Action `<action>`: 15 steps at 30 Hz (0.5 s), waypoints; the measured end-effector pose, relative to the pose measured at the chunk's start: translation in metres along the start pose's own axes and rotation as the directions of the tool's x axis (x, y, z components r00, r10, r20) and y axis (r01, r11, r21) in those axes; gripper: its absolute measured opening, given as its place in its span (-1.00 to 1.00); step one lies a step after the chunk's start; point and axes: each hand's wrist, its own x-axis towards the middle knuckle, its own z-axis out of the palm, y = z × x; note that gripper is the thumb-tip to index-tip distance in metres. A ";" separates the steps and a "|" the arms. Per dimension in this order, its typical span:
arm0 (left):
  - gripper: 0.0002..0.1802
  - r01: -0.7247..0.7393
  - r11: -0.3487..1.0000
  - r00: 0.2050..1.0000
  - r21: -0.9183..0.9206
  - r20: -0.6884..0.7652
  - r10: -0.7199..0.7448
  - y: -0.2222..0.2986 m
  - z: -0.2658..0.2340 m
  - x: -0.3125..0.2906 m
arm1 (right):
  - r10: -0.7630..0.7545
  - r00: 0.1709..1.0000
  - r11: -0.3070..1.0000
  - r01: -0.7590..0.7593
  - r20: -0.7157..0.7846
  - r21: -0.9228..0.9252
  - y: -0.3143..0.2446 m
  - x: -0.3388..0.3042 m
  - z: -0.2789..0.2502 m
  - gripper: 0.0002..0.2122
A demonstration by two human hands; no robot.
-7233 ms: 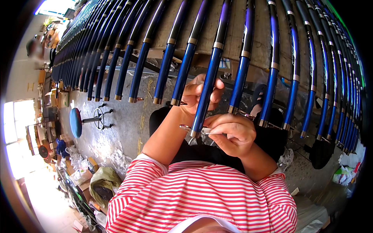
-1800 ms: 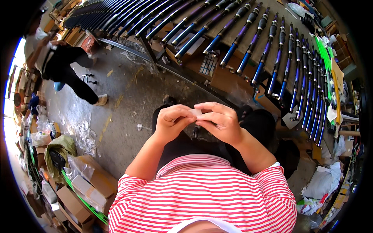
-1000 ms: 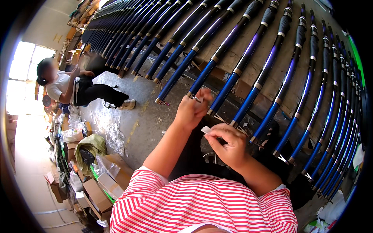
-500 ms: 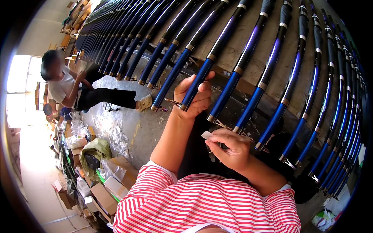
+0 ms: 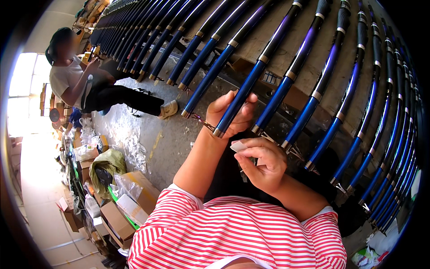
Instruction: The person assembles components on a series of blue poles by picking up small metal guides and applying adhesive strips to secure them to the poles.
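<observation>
A long row of fishing rods with glossy blue butt ends and metal rings fans out before me. My left hand is closed around the blue butt of one fishing rod, its fingers and thumb showing on either side. Just right of and below that rod's end, my right hand pinches a small, flat white piece; whether it is cloth or paper I cannot tell. The white piece and the held rod are apart. Small metal clips hang near the ends of neighbouring rods.
At the left, a co-worker in a light top and dark trousers stands by the row's far end. Cardboard boxes, plastic bags and a green sack are piled at lower left. The rods rest over a brown surface.
The rods and my left hand sit slightly further right and lower in view. My right hand's fingers have spread a little, still pinching the white piece. The co-worker's hands have risen.
</observation>
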 end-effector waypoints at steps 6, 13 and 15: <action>-0.38 -0.012 0.983 0.997 0.183 -0.079 0.027 0.000 -0.001 -0.009 | -0.013 1.000 1.000 0.013 0.004 0.006 0.006 -0.001 0.004 -0.85; -0.39 -0.023 0.977 0.998 0.210 -0.060 0.036 -0.001 0.000 -0.010 | -0.055 0.998 0.997 0.053 0.034 0.047 0.010 0.008 0.008 -0.83; -0.39 -0.026 0.975 0.997 0.221 -0.064 0.041 -0.002 0.001 -0.010 | -0.038 0.999 0.997 0.035 0.039 0.067 0.010 0.007 0.008 -0.84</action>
